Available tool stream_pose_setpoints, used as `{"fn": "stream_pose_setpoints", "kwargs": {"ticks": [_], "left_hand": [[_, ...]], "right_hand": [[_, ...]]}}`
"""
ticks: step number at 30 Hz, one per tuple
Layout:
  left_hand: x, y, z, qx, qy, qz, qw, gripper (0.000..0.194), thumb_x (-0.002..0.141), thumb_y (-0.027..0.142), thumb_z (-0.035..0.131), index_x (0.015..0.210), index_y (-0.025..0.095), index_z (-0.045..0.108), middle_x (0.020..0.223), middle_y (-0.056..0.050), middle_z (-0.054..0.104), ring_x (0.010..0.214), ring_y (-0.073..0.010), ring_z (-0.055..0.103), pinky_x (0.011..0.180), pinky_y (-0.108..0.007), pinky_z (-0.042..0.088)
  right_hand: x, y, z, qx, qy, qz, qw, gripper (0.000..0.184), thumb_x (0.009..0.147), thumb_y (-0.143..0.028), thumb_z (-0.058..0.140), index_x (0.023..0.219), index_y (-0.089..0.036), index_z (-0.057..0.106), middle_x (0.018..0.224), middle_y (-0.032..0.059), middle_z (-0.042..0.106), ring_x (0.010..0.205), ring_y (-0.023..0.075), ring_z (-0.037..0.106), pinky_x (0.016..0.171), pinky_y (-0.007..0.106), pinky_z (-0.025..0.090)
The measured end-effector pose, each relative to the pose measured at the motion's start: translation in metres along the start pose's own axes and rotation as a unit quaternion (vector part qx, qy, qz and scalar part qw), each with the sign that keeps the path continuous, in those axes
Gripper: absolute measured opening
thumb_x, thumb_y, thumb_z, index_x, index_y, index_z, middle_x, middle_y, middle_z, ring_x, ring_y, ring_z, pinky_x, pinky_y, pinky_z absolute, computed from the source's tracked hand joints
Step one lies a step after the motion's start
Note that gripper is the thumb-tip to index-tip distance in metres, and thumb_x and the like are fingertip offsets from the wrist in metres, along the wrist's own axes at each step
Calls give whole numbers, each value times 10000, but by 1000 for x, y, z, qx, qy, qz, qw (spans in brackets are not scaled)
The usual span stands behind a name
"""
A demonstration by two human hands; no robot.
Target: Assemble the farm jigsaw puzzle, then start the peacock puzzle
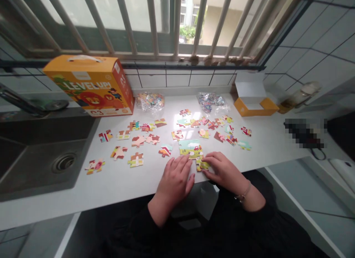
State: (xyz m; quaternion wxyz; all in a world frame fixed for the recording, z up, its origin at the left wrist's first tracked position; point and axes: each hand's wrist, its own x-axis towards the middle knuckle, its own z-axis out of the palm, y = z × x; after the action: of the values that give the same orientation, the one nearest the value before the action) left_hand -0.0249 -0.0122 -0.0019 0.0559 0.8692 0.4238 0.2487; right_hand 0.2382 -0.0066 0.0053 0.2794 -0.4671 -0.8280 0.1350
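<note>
Near the counter's front edge lies a joined patch of jigsaw puzzle (pixel 191 147) with a red vehicle on a green field. My left hand (pixel 176 176) rests flat, fingers outstretched, its fingertips on the patch's lower left part. With thumb and fingers, my right hand (pixel 222 167) grips a yellow-green puzzle piece (pixel 201 165) at the patch's lower right; whether the two are interlocked I cannot tell. Loose cow-patterned pieces (pixel 138 140) are spread to the left. More loose pieces (pixel 220 136) lie to the right and behind the patch.
A tall orange puzzle box (pixel 93 88) stands at the back left, beside the sink (pixel 85 139). Two clear bags of pieces (pixel 151 104), (pixel 212 102) lie by the tiled wall. An opened orange box (pixel 255 104) and a bottle (pixel 299 97) stand at the back right.
</note>
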Motion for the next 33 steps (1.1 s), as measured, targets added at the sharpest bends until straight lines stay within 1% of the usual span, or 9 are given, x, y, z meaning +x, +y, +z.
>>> {"fn": "stream_pose_setpoints", "kwargs": {"ticks": [3,6,12,18,21,24,26,28,33], "left_hand": [[3,2,2,15,-37,11,999,449,1093,356,582,1503,180,627,1645,-137,605,1482,-335,588,1257,-570,409],[5,3,3,21,-50,12,998,441,1094,373,583,1485,176,643,1633,-145,614,1472,-339,598,1243,-570,422],[7,5,1,21,-52,11,998,425,1080,362,603,1466,191,655,1602,-157,637,1451,-347,615,1224,-567,442],[7,6,1,27,-55,12,998,414,1078,355,608,1461,200,633,1592,-152,643,1439,-346,619,1222,-569,446],[6,7,2,29,-41,7,999,399,1070,342,612,1437,186,634,1587,-168,637,1443,-352,610,1224,-565,455],[4,6,6,34,5,-33,999,334,1055,302,617,1356,168,666,1516,-199,665,1402,-360,629,1191,-551,489],[3,5,7,34,29,-60,997,290,1048,282,620,1308,172,685,1438,-193,702,1340,-355,661,1160,-546,511],[2,5,8,34,33,-63,997,284,1046,278,626,1304,178,692,1397,-180,724,1296,-352,679,1142,-551,521],[4,6,6,27,16,-37,999,307,1049,267,623,1341,193,681,1416,-165,733,1297,-348,687,1138,-570,524]], "right_hand": [[-9,3,7,-7,31,-16,999,280,996,-265,759,1272,-286,717,1223,112,742,1139,295,720,1050,550,621],[-10,8,10,-24,41,-41,998,242,1013,-273,754,1252,-296,727,1236,92,764,1146,284,728,1147,605,553],[-11,12,13,-41,56,-50,996,226,1033,-274,736,1258,-299,746,1274,93,774,1156,276,730,1117,567,567],[-10,10,11,-39,48,-49,997,226,1032,-251,723,1250,-299,757,1295,82,780,1166,276,726,1089,541,588],[-10,9,11,-29,53,-40,997,252,1022,-262,736,1272,-290,744,1302,99,770,1172,291,718,1054,546,605],[-10,10,11,-9,64,-25,998,350,1006,-282,766,1350,-280,699,1282,112,765,1165,306,713,1021,551,618],[-10,11,11,4,64,-17,998,395,1001,-304,786,1381,-283,678,1257,110,766,1153,308,713,1011,551,624],[-10,13,10,13,60,-12,998,407,994,-326,806,1379,-295,677,1244,106,767,1147,308,717,1007,552,630],[-13,18,12,39,65,-24,997,403,988,-337,824,1364,-321,680,1262,92,766,1161,295,732,1039,545,639]]}}
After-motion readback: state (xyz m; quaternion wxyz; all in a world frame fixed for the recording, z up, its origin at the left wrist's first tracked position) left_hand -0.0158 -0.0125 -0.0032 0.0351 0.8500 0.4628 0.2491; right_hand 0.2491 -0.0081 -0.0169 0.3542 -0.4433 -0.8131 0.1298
